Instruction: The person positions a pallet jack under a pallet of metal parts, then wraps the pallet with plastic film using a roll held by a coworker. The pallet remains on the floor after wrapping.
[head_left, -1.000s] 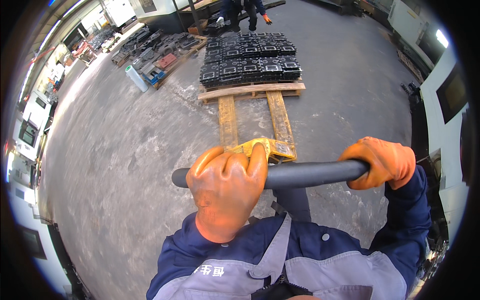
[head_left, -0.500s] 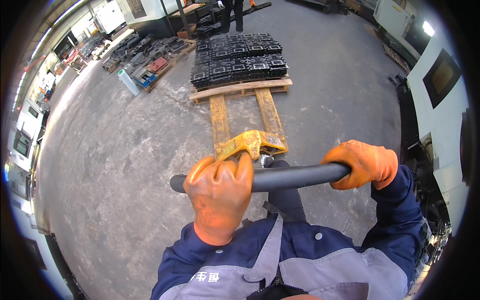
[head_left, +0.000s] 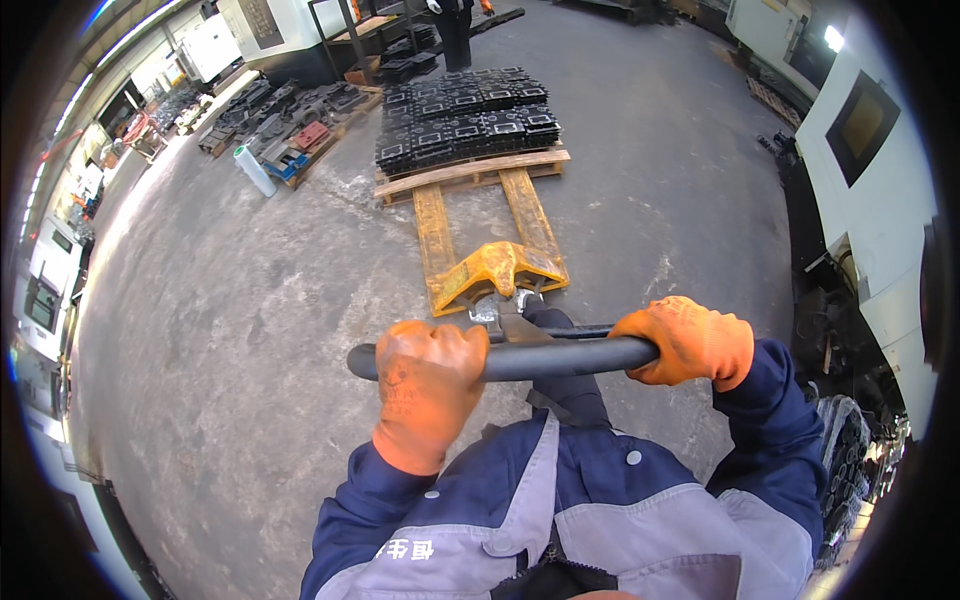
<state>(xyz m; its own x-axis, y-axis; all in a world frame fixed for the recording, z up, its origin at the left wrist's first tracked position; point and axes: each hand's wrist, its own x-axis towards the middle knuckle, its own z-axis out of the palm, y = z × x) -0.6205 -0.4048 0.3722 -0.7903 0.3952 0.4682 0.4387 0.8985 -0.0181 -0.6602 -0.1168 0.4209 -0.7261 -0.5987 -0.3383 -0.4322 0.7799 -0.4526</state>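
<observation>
Both my hands wear orange work gloves and are wrapped round the black bar handle (head_left: 550,361) of a pallet jack. My left hand (head_left: 425,385) grips it near its left end, and my right hand (head_left: 685,341) holds the right end. Beyond the handle is the yellow pallet jack (head_left: 497,268); its two forks run forward under a wooden pallet (head_left: 470,178). Stacked on that pallet are several layers of black metal plates (head_left: 465,120). One of my legs and a shoe show below the handle, close to the jack's base.
Left of the load, metal parts (head_left: 290,112) lie on pallets beside an upright pale roll (head_left: 254,170). A person in dark trousers (head_left: 455,38) stands behind the load. White machines (head_left: 860,130) line the right side, with dark plates (head_left: 843,465) stacked at the lower right.
The handle has tilted, so its lower bar now shows, and my right hand has come left and slightly closer. The jack and load sit slightly further left in view. Both hands keep their grip.
</observation>
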